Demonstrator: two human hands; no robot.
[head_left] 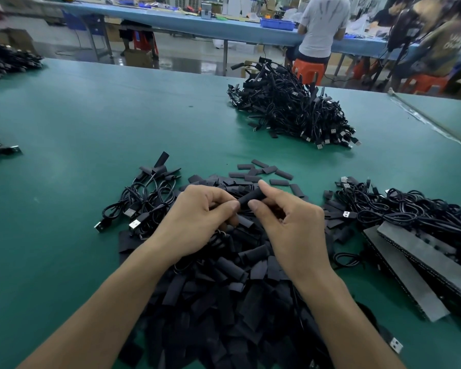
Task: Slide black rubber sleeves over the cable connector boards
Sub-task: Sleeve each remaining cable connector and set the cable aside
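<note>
Black rubber sleeve (252, 197) pinched at either end by left grip (194, 219) and right grip (290, 225), above sleeve pile (224, 302) on green desk (91, 115).

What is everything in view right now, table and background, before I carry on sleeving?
table: one, green, foreground
loose sleeves: large pile, black, under both hands
scattered sleeves: several, black, just beyond the pile
held sleeve: one, black, between both hands
small cable bundle: one, black with silver plugs, left of hands
far cable heap: one, black, right of centre
near cable heap: one, black, right
strips: two, grey, near right, over cables
edge cable piles: two, black, left edge
stools: at least two, orange, background
bin: one, blue, far bench
left grip: pinches held sleeve
right grip: pinches held sleeve
</note>
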